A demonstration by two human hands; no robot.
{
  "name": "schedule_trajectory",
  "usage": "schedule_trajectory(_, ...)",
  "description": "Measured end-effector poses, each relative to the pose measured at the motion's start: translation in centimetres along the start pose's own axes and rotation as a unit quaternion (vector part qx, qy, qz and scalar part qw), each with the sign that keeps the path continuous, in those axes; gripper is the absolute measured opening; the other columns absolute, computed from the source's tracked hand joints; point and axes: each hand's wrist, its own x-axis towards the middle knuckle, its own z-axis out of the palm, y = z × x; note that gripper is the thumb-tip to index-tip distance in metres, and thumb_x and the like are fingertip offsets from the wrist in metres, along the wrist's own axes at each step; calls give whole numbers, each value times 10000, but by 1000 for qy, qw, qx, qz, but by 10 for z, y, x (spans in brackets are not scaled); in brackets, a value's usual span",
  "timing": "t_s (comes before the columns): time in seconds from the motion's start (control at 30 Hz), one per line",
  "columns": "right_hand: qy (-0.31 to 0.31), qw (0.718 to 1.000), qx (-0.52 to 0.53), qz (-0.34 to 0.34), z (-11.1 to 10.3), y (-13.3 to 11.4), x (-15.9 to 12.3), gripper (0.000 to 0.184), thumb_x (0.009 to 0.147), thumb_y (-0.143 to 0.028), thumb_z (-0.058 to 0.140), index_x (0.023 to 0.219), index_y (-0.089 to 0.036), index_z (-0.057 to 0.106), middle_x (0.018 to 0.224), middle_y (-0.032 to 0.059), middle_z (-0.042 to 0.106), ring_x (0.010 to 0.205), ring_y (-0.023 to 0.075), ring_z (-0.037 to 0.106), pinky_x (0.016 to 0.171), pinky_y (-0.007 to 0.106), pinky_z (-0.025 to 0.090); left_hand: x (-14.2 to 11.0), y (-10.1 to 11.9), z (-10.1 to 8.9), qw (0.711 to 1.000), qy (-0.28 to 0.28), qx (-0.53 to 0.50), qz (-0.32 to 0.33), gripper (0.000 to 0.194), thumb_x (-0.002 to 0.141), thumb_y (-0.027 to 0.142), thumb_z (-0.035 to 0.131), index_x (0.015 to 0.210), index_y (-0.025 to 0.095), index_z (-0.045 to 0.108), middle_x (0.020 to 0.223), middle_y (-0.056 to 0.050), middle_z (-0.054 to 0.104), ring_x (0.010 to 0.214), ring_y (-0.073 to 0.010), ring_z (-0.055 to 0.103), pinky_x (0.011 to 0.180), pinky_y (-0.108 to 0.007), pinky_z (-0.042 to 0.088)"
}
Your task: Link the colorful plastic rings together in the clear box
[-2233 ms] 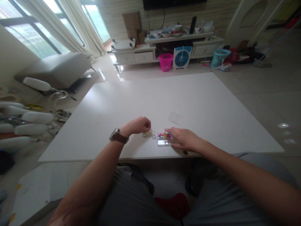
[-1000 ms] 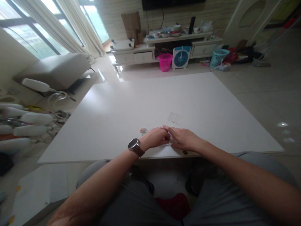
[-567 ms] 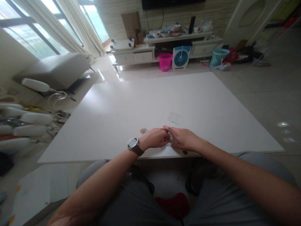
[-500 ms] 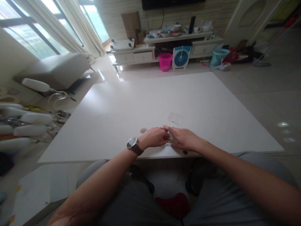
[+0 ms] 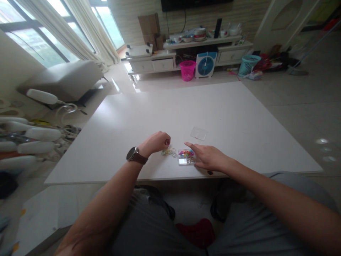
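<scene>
A small clear plastic box point(image 5: 183, 162) lies on the white table, with bright multicoloured pieces in its back part and a few rings in the front right compartment. My right hand point(image 5: 209, 156) is at the box's right side, thumb and fingers around that edge, the index finger stretched past the back. To the left, my left hand point(image 5: 159, 141), with a watch point(image 5: 132, 153) on its wrist, is raised with fingers curled together; what they hold, if anything, is hidden. Just below it lie several pale rings point(image 5: 170, 152).
A clear flat lid point(image 5: 198, 133) lies behind the box. A small dark piece point(image 5: 210, 172) is near the front edge of the white table point(image 5: 133, 117). Farther off are a pink basket point(image 5: 187, 70), a blue fan point(image 5: 206, 65) and a grey bench point(image 5: 62, 78).
My left hand has moved left and away from the box, uncovering its coloured contents. The rings left of it are now spread out rather than bunched. My right hand has stayed put.
</scene>
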Motion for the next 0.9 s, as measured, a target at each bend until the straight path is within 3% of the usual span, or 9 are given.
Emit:
schedule_trajectory(0.17, 1, 1000, 1, 1, 2, 1, 1, 823, 812, -286, 594, 1532, -236, 198, 1252, 125, 628, 1031, 277, 640, 763, 317, 449, 2, -1, 12, 999, -31, 7, -6, 269, 663, 49, 562, 798, 194, 744, 752, -26, 719, 660, -130, 602, 613, -226, 429)
schedule_trajectory(0.33, 3, 1000, 11, -4, 3, 2, 1, 833, 807, -280, 608, 1531, -237, 199, 1261, 128, 623, 1046, 274, 633, 792, 320, 451, 4, -1, 17, 997, -68, 17, -24, 210, 640, 90, 619, 773, 194, 744, 765, -27, 723, 645, -131, 598, 586, -218, 426)
schedule_trajectory(0.6, -2, 1000, 7, -2, 3, 2, 1, 853, 812, -297, 618, 1542, -226, 183, 1269, 133, 615, 1054, 280, 630, 797, 328, 455, 6, 1, 22, 996, -70, 43, -28, 168, 679, 100, 581, 726, 185, 717, 691, -43, 686, 611, -139, 571, 569, -234, 403)
schedule_trajectory(0.9, 4, 1000, 3, -11, 4, 3, -1, 833, 816, -294, 637, 1529, -209, 215, 1237, 126, 621, 1048, 278, 628, 785, 332, 463, 2, 2, 7, 994, -105, -4, -38, 102, 680, 156, 604, 715, 173, 698, 627, -16, 650, 541, -117, 527, 499, -226, 347)
